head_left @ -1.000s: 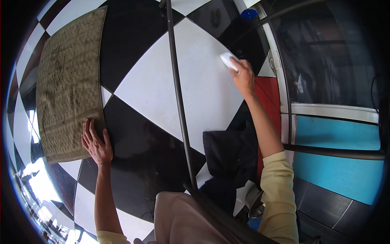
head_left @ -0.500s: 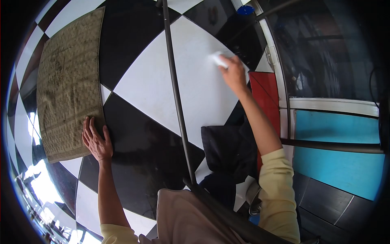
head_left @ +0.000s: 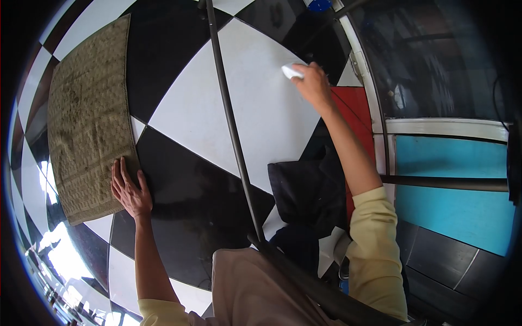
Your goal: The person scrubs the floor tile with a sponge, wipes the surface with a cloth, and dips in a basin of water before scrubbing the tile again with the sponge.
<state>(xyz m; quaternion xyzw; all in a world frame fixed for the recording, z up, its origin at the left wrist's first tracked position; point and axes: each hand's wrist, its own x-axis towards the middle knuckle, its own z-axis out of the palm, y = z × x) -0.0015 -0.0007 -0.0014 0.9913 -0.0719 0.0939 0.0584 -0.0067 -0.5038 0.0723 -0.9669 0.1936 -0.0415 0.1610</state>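
My right hand [head_left: 314,87] is closed on a small white wad [head_left: 292,70], held at or just over the large white floor tile [head_left: 217,114]. The wad's exact kind does not show, and part of it is hidden by the fingers. On the left, my left hand [head_left: 131,190] lies flat with its fingers apart. Its fingertips rest on the near right corner of a brown textured mat [head_left: 92,108], and the palm reaches past the mat's edge over a black tile [head_left: 185,201].
A thin dark pole [head_left: 231,119] crosses the view between my hands. Dark cloth [head_left: 307,190] lies near my right forearm, beside a red panel [head_left: 356,119]. Farther right are a white frame [head_left: 446,127] and blue panels [head_left: 446,212]. A blue round object [head_left: 319,5] is at the top.
The view has shifted slightly. My right hand, still holding the white wad, appears a little higher, and the wad is less blurred. My left hand stays on the mat.
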